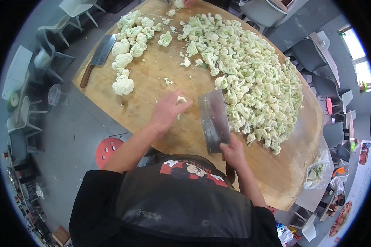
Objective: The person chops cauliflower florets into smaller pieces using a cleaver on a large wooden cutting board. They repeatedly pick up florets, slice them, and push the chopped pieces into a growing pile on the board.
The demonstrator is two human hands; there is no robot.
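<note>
My right hand (232, 150) is closed around the handle of a broad cleaver (215, 120), its blade just left of a large heap of cut cauliflower florets (256, 83). My left hand (170, 109) hovers over or rests on the wooden board (170, 139), fingers spread, beside a small cauliflower piece (181, 99) partly covered by it. Whether the hand touches that piece I cannot tell. Bigger cauliflower chunks (123, 86) form a row on the board's left side. A single floret (165, 39) lies between row and heap, with small crumbs scattered around.
A second cleaver (100, 52) lies at the board's left edge. Another person's hand (189, 3) is at the far edge. A red stool (106, 151) stands at the near left. A plastic bag with trimmings (317, 173) sits beyond the right edge. Chairs surround the board.
</note>
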